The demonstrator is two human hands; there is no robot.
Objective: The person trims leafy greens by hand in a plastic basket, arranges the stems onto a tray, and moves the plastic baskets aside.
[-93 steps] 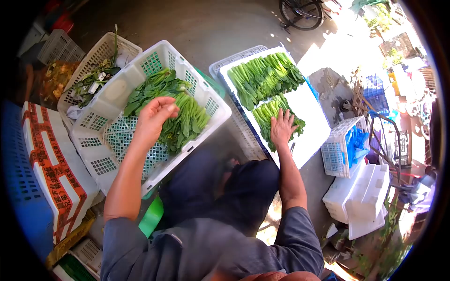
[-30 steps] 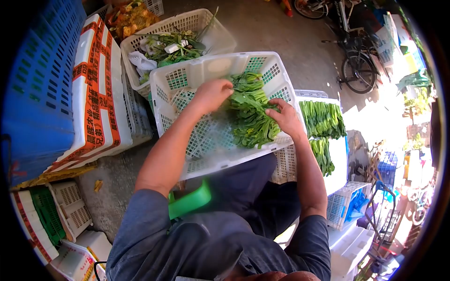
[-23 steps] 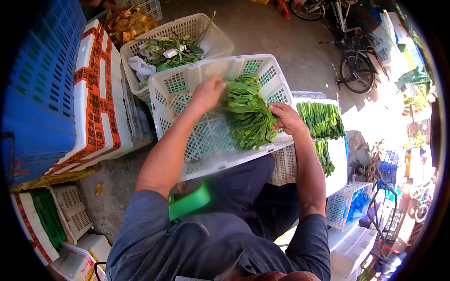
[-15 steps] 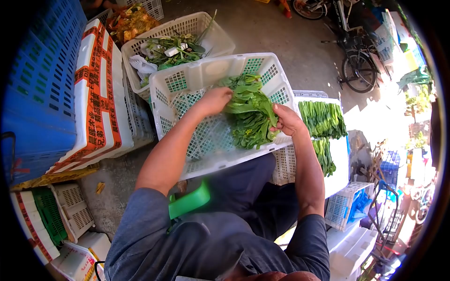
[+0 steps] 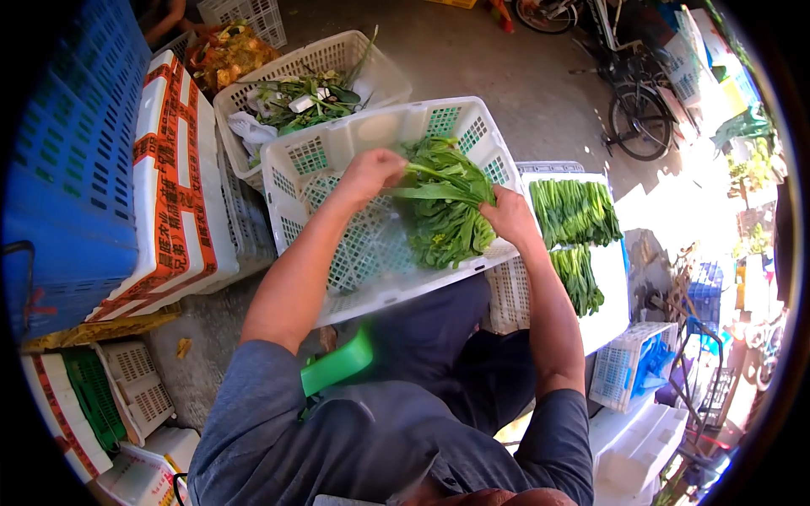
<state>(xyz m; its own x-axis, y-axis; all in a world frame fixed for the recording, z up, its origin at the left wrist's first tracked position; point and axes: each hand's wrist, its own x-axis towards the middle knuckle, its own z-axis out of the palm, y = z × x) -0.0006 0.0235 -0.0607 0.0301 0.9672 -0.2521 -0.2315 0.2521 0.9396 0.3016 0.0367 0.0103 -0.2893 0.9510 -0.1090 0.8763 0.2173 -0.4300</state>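
Over the white crate (image 5: 375, 131), the left hand (image 5: 373, 174) has its grip pinching the stem of a leafy stalk (image 5: 429, 172); the right hand (image 5: 511, 215) has its grip pressed together on leaves by the crate's right edge. The heap of greens (image 5: 451, 240) lies below, toward the near right corner. Past that edge, two rows of greens (image 5: 575, 211) rest on a white board (image 5: 597, 325)

Leafy greens (image 5: 451, 228) lie in the basket (image 5: 359, 132), a box (image 5: 173, 185) left of it, a board (image 5: 606, 325) right.
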